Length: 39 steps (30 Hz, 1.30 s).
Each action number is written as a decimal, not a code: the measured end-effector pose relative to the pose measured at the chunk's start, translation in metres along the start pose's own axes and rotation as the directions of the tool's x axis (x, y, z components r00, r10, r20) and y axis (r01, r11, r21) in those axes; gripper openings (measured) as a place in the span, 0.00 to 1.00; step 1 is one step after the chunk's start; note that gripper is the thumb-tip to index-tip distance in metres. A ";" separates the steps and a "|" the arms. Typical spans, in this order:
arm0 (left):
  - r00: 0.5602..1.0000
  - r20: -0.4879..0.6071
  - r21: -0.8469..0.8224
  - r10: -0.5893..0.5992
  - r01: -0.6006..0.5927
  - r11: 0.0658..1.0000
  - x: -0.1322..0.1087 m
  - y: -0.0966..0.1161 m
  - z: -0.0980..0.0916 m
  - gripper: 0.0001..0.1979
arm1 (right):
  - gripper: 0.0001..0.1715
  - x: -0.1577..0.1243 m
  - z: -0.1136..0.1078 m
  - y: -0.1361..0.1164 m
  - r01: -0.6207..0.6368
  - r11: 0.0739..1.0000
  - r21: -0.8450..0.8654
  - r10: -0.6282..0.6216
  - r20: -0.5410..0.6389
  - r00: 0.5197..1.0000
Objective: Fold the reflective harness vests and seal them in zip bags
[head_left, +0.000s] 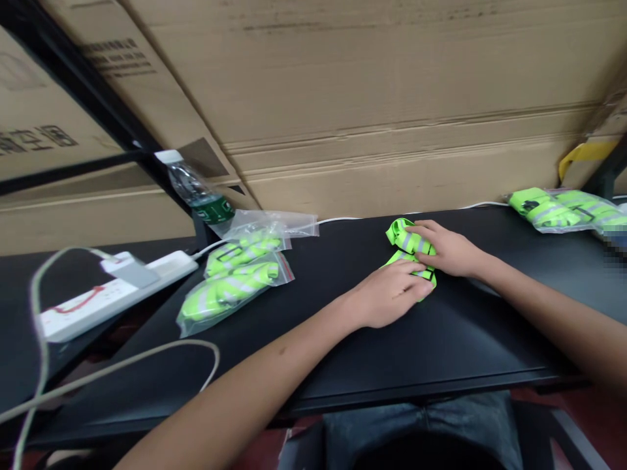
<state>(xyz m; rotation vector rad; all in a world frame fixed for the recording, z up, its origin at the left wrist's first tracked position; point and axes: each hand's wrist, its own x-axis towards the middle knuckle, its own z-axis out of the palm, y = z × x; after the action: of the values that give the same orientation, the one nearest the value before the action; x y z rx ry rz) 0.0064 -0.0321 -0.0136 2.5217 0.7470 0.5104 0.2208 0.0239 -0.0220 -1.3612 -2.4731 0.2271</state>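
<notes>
A neon-green reflective strap bundle point(403, 243) with silver stripes lies partly rolled on the black table point(313, 352). My right hand point(448, 251) grips its upper part from the right, fingers curled over the roll. Lower down, my left hand point(392, 292) presses on the near end with its fingers bent together over the fabric. Both hands hide much of the bundle's lower half. To the left lie packed straps of the same kind in clear zip bags, one bag point(228, 292) nearest me. More bagged straps point(553, 210) rest at the far right.
A plastic bottle with a green label point(213, 207) leans by the black frame at the back left. A white power strip point(117, 297) with a plugged-in charger point(130, 269) and a loose cable point(147, 352) sits left. Cardboard point(392, 98) stands behind the table.
</notes>
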 end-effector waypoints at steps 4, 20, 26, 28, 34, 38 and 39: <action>0.984 -0.103 -0.099 -0.148 0.138 0.986 0.006 -0.004 0.003 0.19 | 0.35 0.002 0.001 0.003 -0.001 1.000 -0.012 0.001 0.004 1.000; 0.997 -0.050 0.149 -0.060 0.067 0.987 0.025 -0.010 0.013 0.10 | 0.34 0.007 0.008 0.000 -0.068 0.998 0.003 0.068 -0.041 0.997; 0.996 -0.080 0.106 -0.026 0.034 0.994 0.021 -0.010 0.013 0.05 | 0.36 0.008 0.011 -0.002 -0.076 0.996 0.039 0.078 -0.044 0.996; 0.995 -0.095 0.086 -0.008 0.016 0.996 0.020 -0.010 0.012 0.05 | 0.35 0.009 0.012 -0.001 -0.067 0.996 0.057 0.070 -0.065 0.995; 0.990 -0.141 0.008 -0.005 0.006 1.000 0.018 -0.006 0.006 0.05 | 0.32 0.015 0.011 0.006 -0.039 0.991 0.130 0.061 -0.167 0.984; 0.978 -0.200 -0.130 -0.053 0.027 0.991 0.017 -0.005 0.006 0.05 | 0.30 0.015 0.002 0.005 -0.155 0.962 0.225 0.195 -0.172 0.965; 0.974 -0.213 -0.194 -0.078 0.036 0.980 0.017 -0.006 0.007 0.05 | 0.30 0.015 -0.001 0.004 -0.183 0.952 0.247 0.229 -0.175 0.957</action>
<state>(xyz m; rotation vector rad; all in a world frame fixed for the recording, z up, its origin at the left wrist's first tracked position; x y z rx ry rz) 0.0202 -0.0202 -0.0185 2.2849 0.8074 0.8109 0.2173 0.0386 -0.0199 -1.4642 -2.0682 0.3873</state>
